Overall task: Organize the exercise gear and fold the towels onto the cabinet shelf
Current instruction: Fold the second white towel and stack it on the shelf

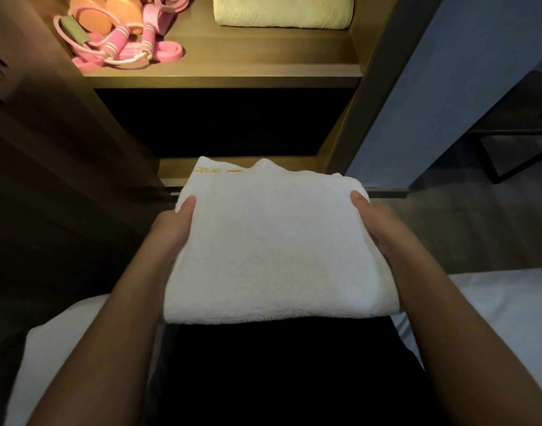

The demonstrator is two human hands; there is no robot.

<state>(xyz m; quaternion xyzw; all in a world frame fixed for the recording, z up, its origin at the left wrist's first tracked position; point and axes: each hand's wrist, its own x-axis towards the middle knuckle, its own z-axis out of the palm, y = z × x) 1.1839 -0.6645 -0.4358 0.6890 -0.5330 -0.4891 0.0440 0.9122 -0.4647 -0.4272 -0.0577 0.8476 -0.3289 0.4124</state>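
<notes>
A folded white terry towel (275, 241), thick and roughly square with small gold stitching (217, 171) at its far left corner, is held level between both hands above a dark-clothed lap (288, 364), its far edge towards the open cabinet; the left hand (171, 232) takes the towel's left side and the right hand (378, 224) its right side; each grip is closed on the towel, a thumb (188, 207) lying on top near the far corner while the fingers go out of sight underneath; whether the towel's far edge touches the low wooden ledge (177, 172) behind it cannot be told; higher up, the lit wooden cabinet shelf (248, 63) carries a pale yellow-green folded towel (283, 10) at its right rear and, well apart at its left, a tangle of exercise gear: a pink skipping rope (119, 41) with striped handles, flat pink elastic bands (168, 53) looped beneath it, and rounded orange pieces (110, 10) behind, too cropped to identify; below that shelf lies a dark compartment (226, 121); a grey-blue panel (447, 87) stands to the cabinet's right, above a grey floor (478, 226); a white bed sheet (494, 302) spreads on either side of the lap.
</notes>
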